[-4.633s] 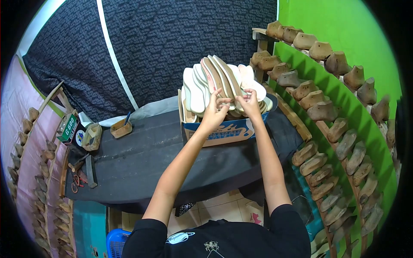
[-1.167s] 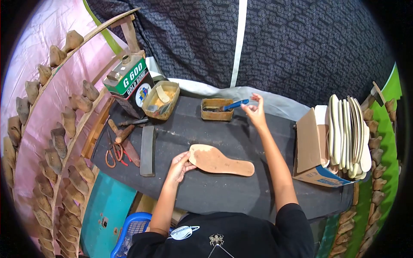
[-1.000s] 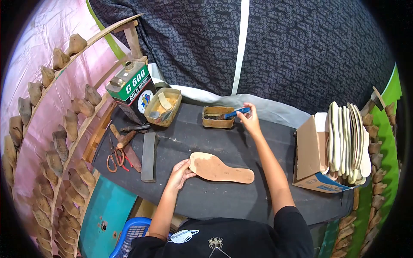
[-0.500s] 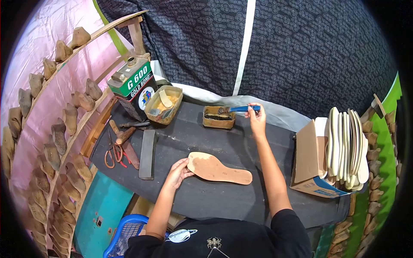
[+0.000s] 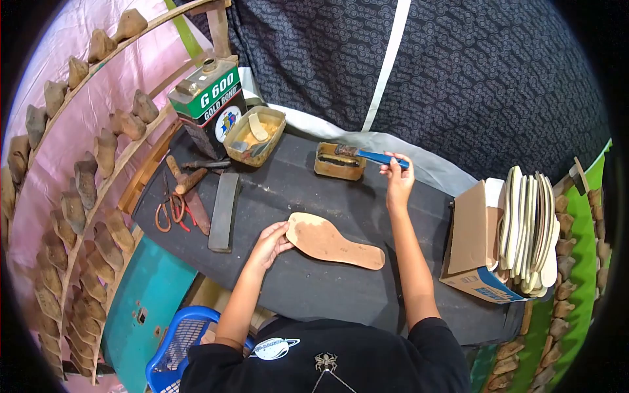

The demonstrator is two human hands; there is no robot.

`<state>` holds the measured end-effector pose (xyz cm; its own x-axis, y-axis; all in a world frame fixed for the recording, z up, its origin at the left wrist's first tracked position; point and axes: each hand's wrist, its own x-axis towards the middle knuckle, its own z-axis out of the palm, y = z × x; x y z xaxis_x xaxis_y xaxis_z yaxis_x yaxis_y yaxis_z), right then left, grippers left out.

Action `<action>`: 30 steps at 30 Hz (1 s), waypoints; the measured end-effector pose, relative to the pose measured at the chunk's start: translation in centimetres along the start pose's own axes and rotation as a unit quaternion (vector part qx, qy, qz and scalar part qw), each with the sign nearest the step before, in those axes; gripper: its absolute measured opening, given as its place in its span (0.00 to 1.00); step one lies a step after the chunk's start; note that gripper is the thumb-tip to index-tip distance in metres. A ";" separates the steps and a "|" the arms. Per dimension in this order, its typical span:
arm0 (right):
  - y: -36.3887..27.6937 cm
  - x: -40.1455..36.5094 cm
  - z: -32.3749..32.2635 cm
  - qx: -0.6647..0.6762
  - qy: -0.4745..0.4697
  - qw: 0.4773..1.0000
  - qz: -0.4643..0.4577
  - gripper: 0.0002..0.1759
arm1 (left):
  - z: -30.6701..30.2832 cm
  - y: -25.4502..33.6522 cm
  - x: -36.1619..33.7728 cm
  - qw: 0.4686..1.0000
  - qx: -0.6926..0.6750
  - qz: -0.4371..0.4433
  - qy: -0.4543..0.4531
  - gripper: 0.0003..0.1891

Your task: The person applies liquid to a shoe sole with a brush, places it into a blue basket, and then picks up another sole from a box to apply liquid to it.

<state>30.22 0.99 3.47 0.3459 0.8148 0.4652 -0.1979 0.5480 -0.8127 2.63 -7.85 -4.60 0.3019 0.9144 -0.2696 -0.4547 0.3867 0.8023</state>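
Observation:
My left hand (image 5: 272, 243) pinches the wide toe end of a tan insole (image 5: 334, 243), which is held over the dark tabletop. A pale patch shows near that end. In my right hand (image 5: 398, 180) is a brush with a blue handle (image 5: 377, 157), gripped near the end of the handle. Its dark bristle end is at the rim of a small rectangular container (image 5: 339, 171) with dark residue inside.
A G 600 can (image 5: 208, 108) and a yellowish tub (image 5: 255, 152) stand at back left. Nearer are a hammer (image 5: 190, 181), scissors (image 5: 168, 209) and a grey block (image 5: 225, 213). A box of soles (image 5: 481, 239) sits right. Shoe lasts (image 5: 85, 180) fill the left racks.
The view has shifted slightly. My right hand still holds the brush at the container, its handle now tilting down more to the right. My left hand keeps its hold on the insole.

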 end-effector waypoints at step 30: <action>-6.5 -13.9 1.1 -0.197 -0.243 0.931 -0.188 0.11 | 0.4 0.7 -0.8 0.999 0.029 0.022 0.003 0.17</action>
<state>25.72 -13.66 2.65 -0.1518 0.6216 0.7685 0.2383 0.7776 -0.5819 2.39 -8.38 -3.55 0.2771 0.9312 -0.2367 -0.4189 0.3388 0.8425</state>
